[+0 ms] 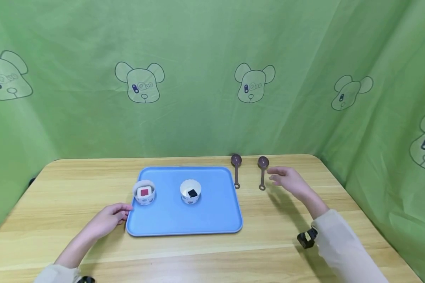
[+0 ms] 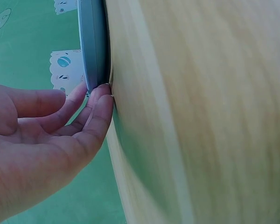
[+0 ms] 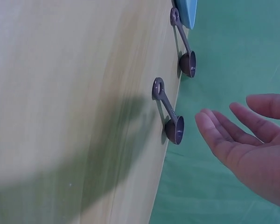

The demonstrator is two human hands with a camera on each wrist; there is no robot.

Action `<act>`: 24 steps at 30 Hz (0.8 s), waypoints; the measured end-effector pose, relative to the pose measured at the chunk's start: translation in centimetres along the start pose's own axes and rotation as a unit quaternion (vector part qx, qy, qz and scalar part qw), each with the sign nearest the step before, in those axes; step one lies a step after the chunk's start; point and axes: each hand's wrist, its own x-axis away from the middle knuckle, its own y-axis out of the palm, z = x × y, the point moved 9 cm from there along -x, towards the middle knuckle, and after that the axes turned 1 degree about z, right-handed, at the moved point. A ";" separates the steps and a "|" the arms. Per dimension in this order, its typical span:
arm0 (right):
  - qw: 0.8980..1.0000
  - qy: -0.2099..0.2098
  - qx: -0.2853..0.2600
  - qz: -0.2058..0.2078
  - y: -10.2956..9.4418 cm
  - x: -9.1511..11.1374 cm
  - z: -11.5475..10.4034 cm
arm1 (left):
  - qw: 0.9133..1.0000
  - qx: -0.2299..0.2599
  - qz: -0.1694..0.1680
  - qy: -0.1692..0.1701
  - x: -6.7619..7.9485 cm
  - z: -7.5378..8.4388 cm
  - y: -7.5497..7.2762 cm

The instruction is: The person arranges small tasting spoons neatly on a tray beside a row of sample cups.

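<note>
Pale cloth makes a sleeve (image 1: 56,274) behind the left hand (image 1: 109,220), whose loose, bent fingers touch the left edge of the blue tray (image 1: 212,210). I think a soft touch is best, so the cups don't tip. The left paper cup (image 1: 146,201) has a white block with a red top (image 1: 144,192); the middle paper cup (image 1: 190,200) has a small black piece (image 1: 192,193). Right of the tray lie two brown spoons: the first spoon (image 1: 236,160) near its edge, the second spoon (image 1: 263,162) further over. Just beside that one, the right hand (image 1: 285,180) hangs with relaxed fingers, holding nothing. Pinching the thin handle (image 1: 262,179), I'd guess, works better than poking the round bowl.
</note>
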 end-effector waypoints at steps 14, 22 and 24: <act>0.998 0.031 -0.055 -0.009 0.6 -1.7 0.8 | 1.000 -0.002 -0.001 0.006 0.0 0.1 0.1; 0.995 0.051 -0.084 -0.014 0.9 -2.5 1.6 | 1.000 -0.001 0.000 0.003 0.0 0.1 0.0; 0.992 0.053 -0.118 -0.014 0.9 -2.8 1.9 | 1.000 -0.003 0.000 0.000 0.0 0.1 0.0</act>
